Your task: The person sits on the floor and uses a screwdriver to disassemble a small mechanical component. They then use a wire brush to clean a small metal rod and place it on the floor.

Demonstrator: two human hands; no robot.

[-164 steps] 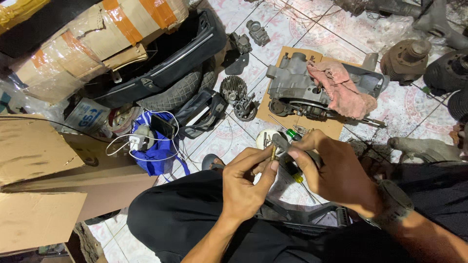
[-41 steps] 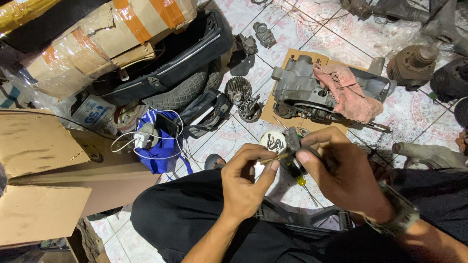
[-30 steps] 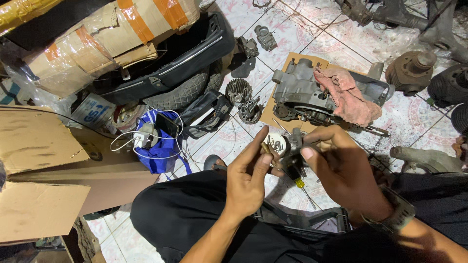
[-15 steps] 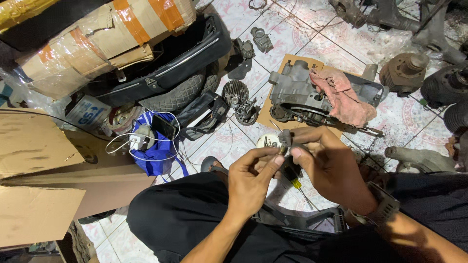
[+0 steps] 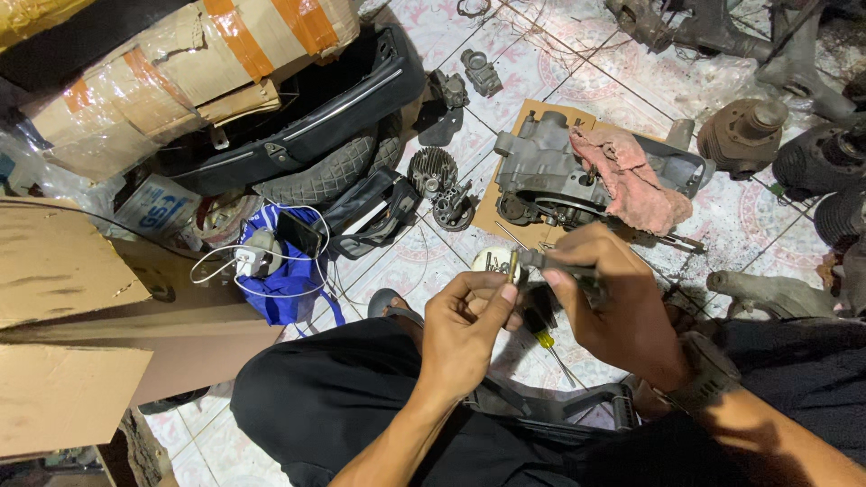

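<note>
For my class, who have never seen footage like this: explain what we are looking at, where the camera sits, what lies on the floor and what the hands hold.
There is no machine here, only a person sitting on a tiled floor, filmed by one camera worn on the head and looking down. The left hand pinches a small brass-coloured part in its fingers. The right hand, with a watch at the wrist, grips a dark metal part that meets the brass one. Beyond the hands an engine casing lies on cardboard with a pink rag draped over it. To the left are a blue bag with a white cable, a tyre and a taped cardboard box. A yellow-handled screwdriver lies under the hands.
</note>
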